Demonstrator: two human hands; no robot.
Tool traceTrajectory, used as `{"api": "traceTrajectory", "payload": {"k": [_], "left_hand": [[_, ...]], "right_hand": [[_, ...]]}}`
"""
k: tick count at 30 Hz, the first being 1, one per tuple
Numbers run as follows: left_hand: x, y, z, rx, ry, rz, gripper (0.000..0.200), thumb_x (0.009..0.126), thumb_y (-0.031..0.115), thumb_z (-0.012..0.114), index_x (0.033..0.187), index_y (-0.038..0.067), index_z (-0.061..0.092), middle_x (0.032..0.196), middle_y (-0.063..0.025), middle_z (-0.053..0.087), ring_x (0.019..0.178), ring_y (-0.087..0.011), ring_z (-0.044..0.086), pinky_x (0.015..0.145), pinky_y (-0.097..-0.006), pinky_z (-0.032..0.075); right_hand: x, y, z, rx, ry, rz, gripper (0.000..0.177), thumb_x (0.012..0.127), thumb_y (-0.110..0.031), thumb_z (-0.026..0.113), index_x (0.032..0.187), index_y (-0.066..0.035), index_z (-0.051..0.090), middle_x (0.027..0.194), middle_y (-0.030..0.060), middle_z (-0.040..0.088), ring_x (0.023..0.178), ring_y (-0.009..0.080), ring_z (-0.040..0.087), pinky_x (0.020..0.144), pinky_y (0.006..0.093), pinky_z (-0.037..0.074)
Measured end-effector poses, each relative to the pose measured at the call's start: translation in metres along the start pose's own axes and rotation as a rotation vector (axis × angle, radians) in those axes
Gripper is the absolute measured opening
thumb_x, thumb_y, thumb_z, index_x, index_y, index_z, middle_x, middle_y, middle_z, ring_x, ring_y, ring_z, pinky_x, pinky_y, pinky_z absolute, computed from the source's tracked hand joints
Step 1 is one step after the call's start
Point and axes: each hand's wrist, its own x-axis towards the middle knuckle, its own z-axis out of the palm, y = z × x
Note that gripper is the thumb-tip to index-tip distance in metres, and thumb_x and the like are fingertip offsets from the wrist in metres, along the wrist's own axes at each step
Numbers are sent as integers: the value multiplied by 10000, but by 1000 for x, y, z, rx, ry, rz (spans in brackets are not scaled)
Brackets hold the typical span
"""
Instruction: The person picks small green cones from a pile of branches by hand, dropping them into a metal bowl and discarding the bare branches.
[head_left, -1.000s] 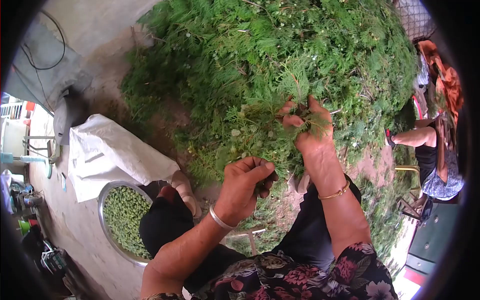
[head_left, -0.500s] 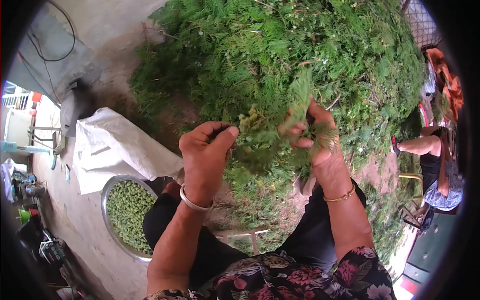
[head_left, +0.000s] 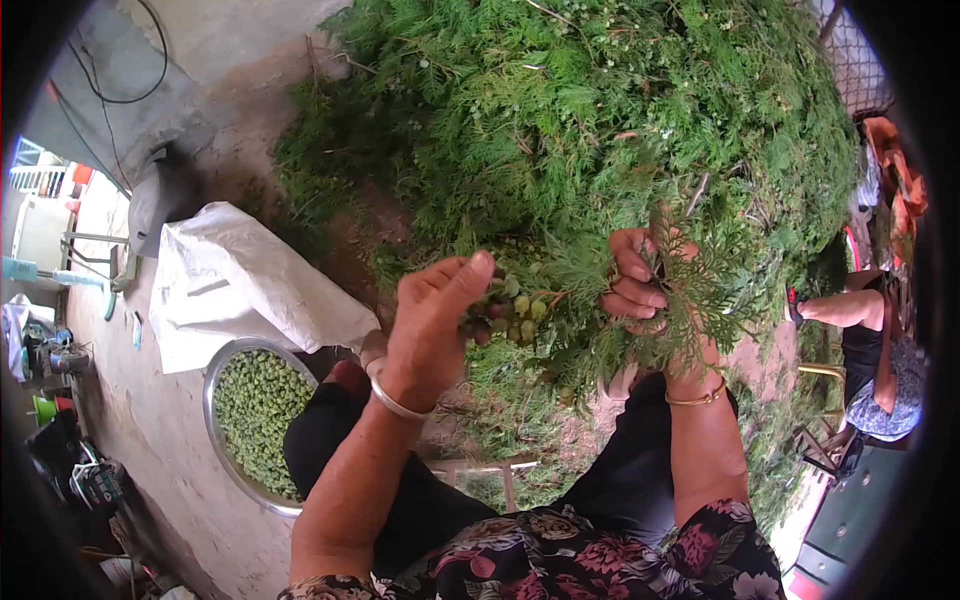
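Note:
My right hand [head_left: 640,280] is closed round a green conifer sprig [head_left: 700,300], whose fronds hang over the wrist and spread toward the middle. At the sprig's left end, my left hand [head_left: 435,310] has its fingers curled in at a cluster of round green cones [head_left: 520,315]. Its thumb points up, and the fingertips are partly hidden behind the cones. A large heap of green branches [head_left: 600,120] lies beyond both hands. To the left, a round metal basin [head_left: 213,400] holds many small green cones [head_left: 262,415].
A white sack [head_left: 240,280] lies beside the basin. At the right edge sits another person [head_left: 870,330], with a leg stretched toward the heap. A dark green box [head_left: 855,500] stands at lower right. Tools and cables [head_left: 95,490] are at lower left.
My right hand has turned and closed further round the sprig, its fingers now pointing left. My left hand has moved slightly right, and the cone cluster shows more clearly beside it.

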Motion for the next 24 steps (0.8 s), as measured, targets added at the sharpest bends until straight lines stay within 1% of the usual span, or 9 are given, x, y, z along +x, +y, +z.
{"api": "traceTrajectory", "payload": {"k": [3,4,5,8,11,15,17,20,24], "left_hand": [[-2,-18,2,-62,-57,48,343,828,304,674,968,2,591,794,-33,613,653,-74,553,492,-209,394],[-3,-19,3,-80,-90,51,382,786,245,725,1021,-11,567,846,-41,622,711,-76,574,557,-211,443],[-3,-22,7,-79,-90,50,382,786,245,725,1021,-11,567,846,-41,622,711,-76,574,557,-211,443],[0,-35,18,106,-42,275,448,690,84,794,1039,-37,541,907,-54,625,813,-106,584,749,-249,490],[0,-42,23,208,35,379,489,729,30,735,1148,-29,489,950,-52,607,872,-111,573,764,-250,489],[4,-39,23,265,130,470,505,731,29,736,1163,-27,478,946,-59,608,865,-116,576,773,-245,484],[6,-34,22,304,177,524,513,677,96,786,1100,-31,526,873,-60,626,785,-114,586,720,-256,489],[9,-29,18,388,211,554,472,670,102,787,1061,-22,553,858,-50,626,770,-111,582,705,-259,487],[15,-29,8,496,168,622,416,663,107,786,1000,-18,577,822,-39,621,741,-103,569,680,-255,478]], "right_hand": [[0,1,0,69,30,80,411,837,-404,585,800,-14,461,565,0,398,529,113,375,334,203,260],[0,3,-1,131,77,88,425,833,-417,594,813,-14,461,564,-1,395,547,114,376,334,203,262],[0,5,0,131,78,87,425,833,-417,594,813,-14,461,564,-1,395,547,114,376,334,203,262],[3,11,1,175,139,33,436,853,-440,582,829,-22,459,562,-5,389,572,113,373,337,199,270],[3,12,-1,206,163,56,438,879,-449,553,830,-24,462,563,-8,386,559,111,368,341,193,262],[4,18,6,146,246,83,425,898,-442,526,801,-33,461,556,-6,384,540,113,365,337,191,273],[4,20,6,129,285,112,432,901,-447,519,785,-35,460,552,-2,384,534,114,366,328,192,271],[5,23,5,223,236,134,441,915,-446,490,754,-36,461,524,12,375,515,119,364,301,195,263],[6,23,4,122,272,204,445,927,-437,460,736,-36,467,491,22,356,488,122,357,270,196,235]]}}
